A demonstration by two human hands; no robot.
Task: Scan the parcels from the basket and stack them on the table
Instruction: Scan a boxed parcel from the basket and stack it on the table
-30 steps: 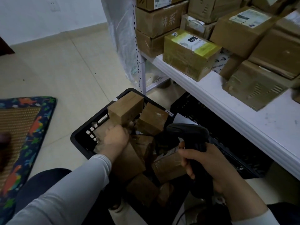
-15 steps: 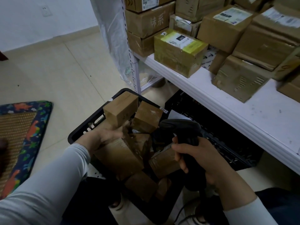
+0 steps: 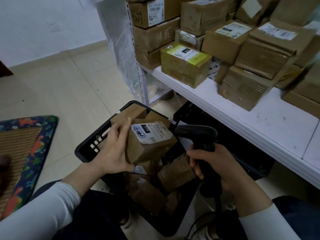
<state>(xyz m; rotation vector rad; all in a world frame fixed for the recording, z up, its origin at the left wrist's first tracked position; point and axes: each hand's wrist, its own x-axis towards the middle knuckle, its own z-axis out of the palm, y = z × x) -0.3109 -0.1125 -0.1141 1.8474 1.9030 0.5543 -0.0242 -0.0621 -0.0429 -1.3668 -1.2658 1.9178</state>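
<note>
My left hand [image 3: 115, 149] grips a brown cardboard parcel [image 3: 149, 144] above the black basket [image 3: 86, 149], its white shipping label turned upward. My right hand [image 3: 214, 167] holds a black barcode scanner [image 3: 199, 135] by the handle, its head just right of the parcel's label. Several more brown parcels [image 3: 174, 174] lie in the basket below. Stacked cardboard parcels, among them a yellow-taped one [image 3: 185, 64], stand on the white table [image 3: 259, 118] at the right.
A second black crate [image 3: 187, 111] sits under the table's edge. A shelf post with plastic sheeting [image 3: 119, 40] rises behind the basket. A patterned mat [image 3: 26, 146] lies on the tiled floor at the left. My legs are at the bottom of the view.
My left hand has lifted a parcel out of the basket and turned its label upward, beside the scanner. My right hand stays on the scanner.
</note>
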